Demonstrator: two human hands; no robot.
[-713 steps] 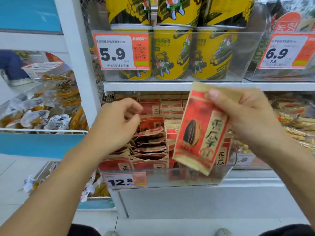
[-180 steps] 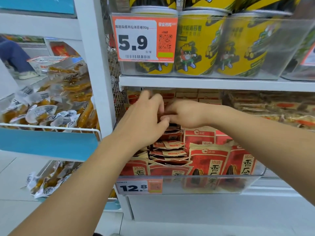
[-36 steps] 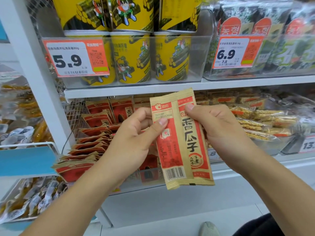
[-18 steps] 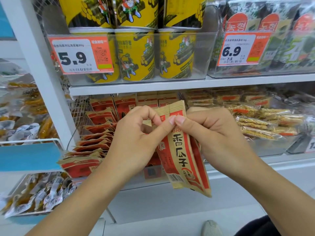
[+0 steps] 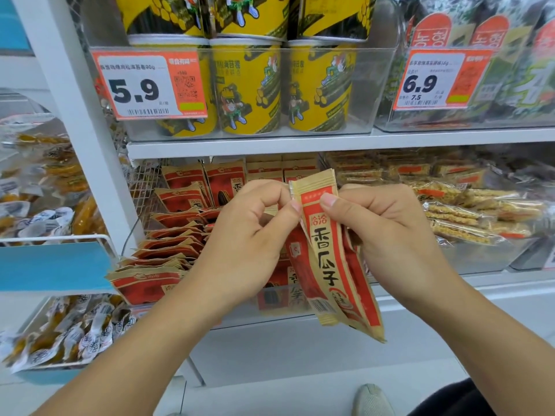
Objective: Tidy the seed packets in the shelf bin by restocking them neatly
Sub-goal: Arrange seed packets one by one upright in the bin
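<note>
- Together, the left hand (image 5: 249, 235) and right hand (image 5: 387, 232) pinch the top of a red-and-tan seed packet (image 5: 330, 259), thumbs pressing its face.
- It hangs tilted before the clear shelf bin (image 5: 240, 316), above leaning packets (image 5: 168, 253).

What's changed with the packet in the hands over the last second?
The packet has dropped and turned from facing flat to edge-on, folding lengthwise. The left hand and right hand have closed in and now pinch its top edge close together. Both keep hold of it, in front of the bin; the packets there look unchanged.
</note>
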